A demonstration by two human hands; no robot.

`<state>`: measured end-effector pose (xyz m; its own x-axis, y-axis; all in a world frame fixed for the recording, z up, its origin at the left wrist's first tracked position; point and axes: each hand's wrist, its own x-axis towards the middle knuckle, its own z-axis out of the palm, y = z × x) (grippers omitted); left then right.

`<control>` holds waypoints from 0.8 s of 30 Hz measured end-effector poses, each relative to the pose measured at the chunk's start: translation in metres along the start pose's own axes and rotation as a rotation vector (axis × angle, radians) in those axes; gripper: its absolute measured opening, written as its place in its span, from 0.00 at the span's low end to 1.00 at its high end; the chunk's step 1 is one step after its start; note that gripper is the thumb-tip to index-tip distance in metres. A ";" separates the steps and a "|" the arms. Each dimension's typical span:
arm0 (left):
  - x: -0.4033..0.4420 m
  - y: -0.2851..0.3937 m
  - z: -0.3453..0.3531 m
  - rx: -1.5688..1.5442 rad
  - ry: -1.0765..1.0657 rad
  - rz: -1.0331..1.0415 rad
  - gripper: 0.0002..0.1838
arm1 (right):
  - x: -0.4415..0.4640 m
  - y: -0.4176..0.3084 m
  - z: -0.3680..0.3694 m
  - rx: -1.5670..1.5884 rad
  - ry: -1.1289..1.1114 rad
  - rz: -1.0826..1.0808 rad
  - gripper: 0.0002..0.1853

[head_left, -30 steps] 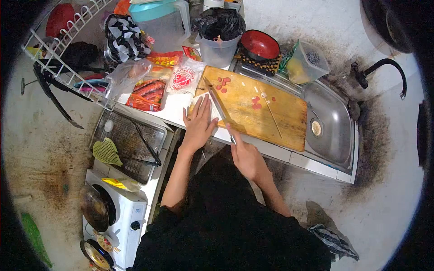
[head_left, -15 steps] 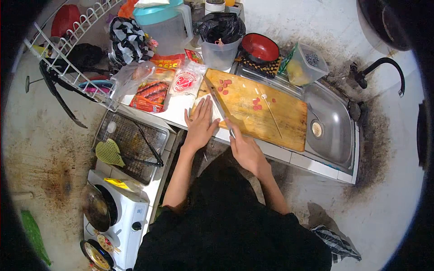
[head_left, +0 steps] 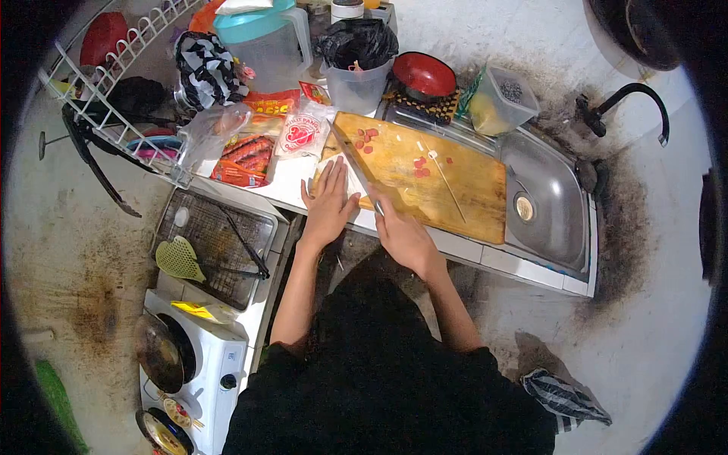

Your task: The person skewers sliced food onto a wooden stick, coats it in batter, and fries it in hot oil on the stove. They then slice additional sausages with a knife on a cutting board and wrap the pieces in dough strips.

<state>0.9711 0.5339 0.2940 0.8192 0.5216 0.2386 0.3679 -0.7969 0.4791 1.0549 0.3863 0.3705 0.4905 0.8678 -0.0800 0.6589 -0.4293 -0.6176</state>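
Observation:
My right hand [head_left: 406,239] is closed round the handle of a long knife [head_left: 351,158]. Its blade slants away to the upper left across the left part of a wooden cutting board [head_left: 474,189]. Just left of the blade, my left hand [head_left: 328,212] lies flat with its fingers stretched out. Those fingers rest on thin white sheets [head_left: 354,184], partly hidden under the hand. Small reddish slices [head_left: 422,168] lie on the board in groups, near a thin wooden stick [head_left: 449,189].
Behind my left hand are a pack of sausages [head_left: 246,159] and a white printed bag [head_left: 301,135]. A bucket lined with black plastic [head_left: 356,89] and a red bowl [head_left: 425,76] stand behind the board. The sink [head_left: 553,197] is on the right, the stove [head_left: 220,364] at lower left.
The whole view has shifted slightly, so things appear a little further left. Both hands and the knife keep nearly the same pose against the board.

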 end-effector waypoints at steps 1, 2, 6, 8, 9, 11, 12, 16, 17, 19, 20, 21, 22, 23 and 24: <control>0.000 0.000 0.001 0.008 0.003 0.001 0.34 | 0.002 -0.003 -0.003 0.025 -0.074 0.064 0.25; -0.001 -0.001 0.003 0.010 0.001 0.002 0.34 | 0.002 -0.003 -0.001 0.027 -0.073 0.064 0.25; 0.000 -0.003 0.004 0.015 0.013 0.009 0.34 | -0.002 -0.005 0.001 -0.024 -0.040 0.057 0.26; -0.001 -0.003 0.002 0.011 0.016 0.006 0.34 | -0.011 -0.004 0.002 -0.024 -0.054 0.072 0.26; -0.001 -0.003 0.002 0.010 0.015 0.006 0.34 | -0.018 -0.001 0.003 -0.037 -0.049 0.069 0.26; 0.000 -0.002 0.003 0.005 0.014 0.004 0.34 | -0.028 0.001 0.003 -0.052 -0.046 0.068 0.25; 0.000 -0.002 0.003 0.008 0.013 0.002 0.34 | -0.034 -0.001 0.002 -0.036 -0.031 0.058 0.26; 0.000 -0.002 0.003 -0.001 0.020 0.005 0.34 | -0.053 0.014 0.010 0.036 0.093 -0.080 0.27; 0.000 -0.003 0.003 -0.002 0.017 0.005 0.34 | -0.056 0.012 0.009 0.037 0.093 -0.077 0.27; -0.001 -0.003 0.003 0.009 0.016 0.005 0.34 | -0.065 0.005 0.003 0.045 -0.012 0.055 0.28; -0.001 -0.002 0.002 0.007 0.012 0.009 0.34 | -0.069 0.005 0.003 0.047 -0.010 0.060 0.28; -0.001 -0.002 0.002 0.009 0.006 0.004 0.34 | -0.074 0.006 0.003 0.046 0.006 0.046 0.28; 0.000 -0.002 0.001 0.011 0.000 0.000 0.34 | -0.078 0.007 0.003 0.045 0.021 0.031 0.28; -0.001 -0.002 0.001 0.011 -0.002 0.002 0.34 | -0.082 0.007 0.002 0.047 0.023 0.034 0.28; 0.000 -0.002 0.001 0.009 0.000 0.000 0.34 | -0.087 0.008 0.000 0.052 -0.014 0.079 0.28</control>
<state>0.9706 0.5350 0.2919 0.8192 0.5214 0.2389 0.3714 -0.7997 0.4717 1.0175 0.3079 0.3726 0.5313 0.8354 -0.1409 0.5876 -0.4831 -0.6491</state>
